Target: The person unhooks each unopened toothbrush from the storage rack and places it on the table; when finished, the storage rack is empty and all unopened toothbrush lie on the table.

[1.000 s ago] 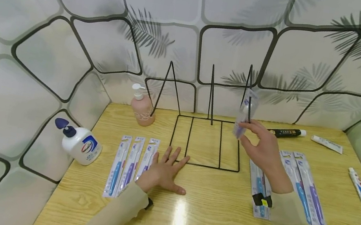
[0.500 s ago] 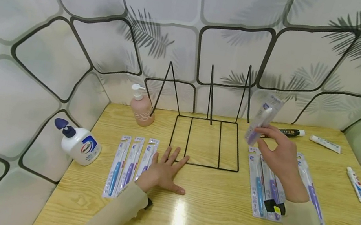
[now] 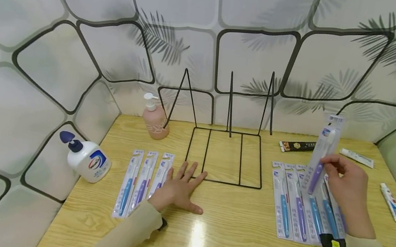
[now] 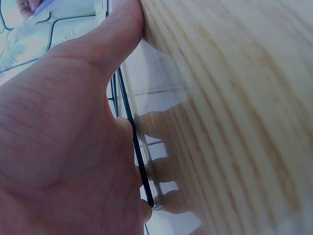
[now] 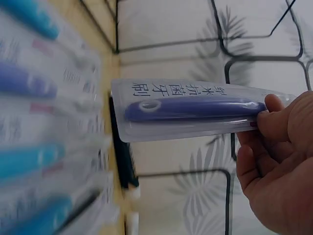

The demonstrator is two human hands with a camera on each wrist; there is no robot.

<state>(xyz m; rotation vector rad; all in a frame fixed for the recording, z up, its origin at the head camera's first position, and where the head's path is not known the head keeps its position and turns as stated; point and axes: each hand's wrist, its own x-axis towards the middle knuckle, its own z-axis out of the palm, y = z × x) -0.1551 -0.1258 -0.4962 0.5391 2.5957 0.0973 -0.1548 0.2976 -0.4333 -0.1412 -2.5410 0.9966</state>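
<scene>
Fingers of the right hand pinch a packaged purple toothbrush, upright above the row of packs. It has come away from the wire rack toward that row, so the rack stands unfilled. Left hand lies flat, fingers spread, at the rack's front edge. Open tabletop lies between the hands.

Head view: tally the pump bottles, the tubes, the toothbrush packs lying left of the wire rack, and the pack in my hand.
Pump bottles: 2, pink bottle and white bottle
Tubes: 3, black tube, white tube, white-and-blue tube
Toothbrush packs left of the wire rack: 3
Held toothbrush pack, in the right hand: 1
Total: 9
</scene>
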